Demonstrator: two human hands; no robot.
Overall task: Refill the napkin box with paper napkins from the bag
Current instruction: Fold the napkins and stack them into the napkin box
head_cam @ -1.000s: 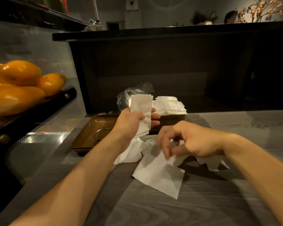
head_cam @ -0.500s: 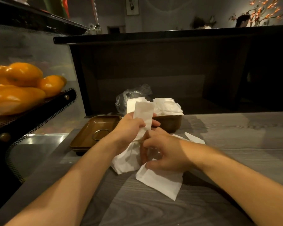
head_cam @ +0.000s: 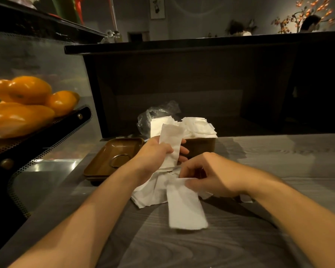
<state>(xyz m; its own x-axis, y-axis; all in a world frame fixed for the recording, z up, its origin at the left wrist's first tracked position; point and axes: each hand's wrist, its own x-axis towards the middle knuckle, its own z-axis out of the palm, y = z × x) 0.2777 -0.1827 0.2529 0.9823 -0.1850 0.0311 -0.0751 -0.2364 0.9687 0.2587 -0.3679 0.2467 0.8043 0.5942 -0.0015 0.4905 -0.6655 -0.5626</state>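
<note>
My left hand [head_cam: 157, 153] grips a folded white napkin [head_cam: 171, 139] upright, just in front of the brown napkin box [head_cam: 200, 147]. The box is heaped with white napkins [head_cam: 197, 126]. Behind it lies a crumpled clear plastic bag [head_cam: 159, 113]. My right hand [head_cam: 207, 176] pinches the top edge of another white napkin [head_cam: 184, 207], which hangs down over the grey wooden table [head_cam: 240, 238]. A loose pile of napkins [head_cam: 151, 192] lies on the table under both hands.
A brown tray-like lid with a metal ring [head_cam: 116, 157] lies left of the box. Orange fruit [head_cam: 23, 105] sits on a perforated black shelf at the left. A dark counter wall [head_cam: 182, 80] rises right behind the box.
My right hand has lifted one napkin by its edge off the pile and drawn it toward me. The left hand keeps its napkin upright near the box.
</note>
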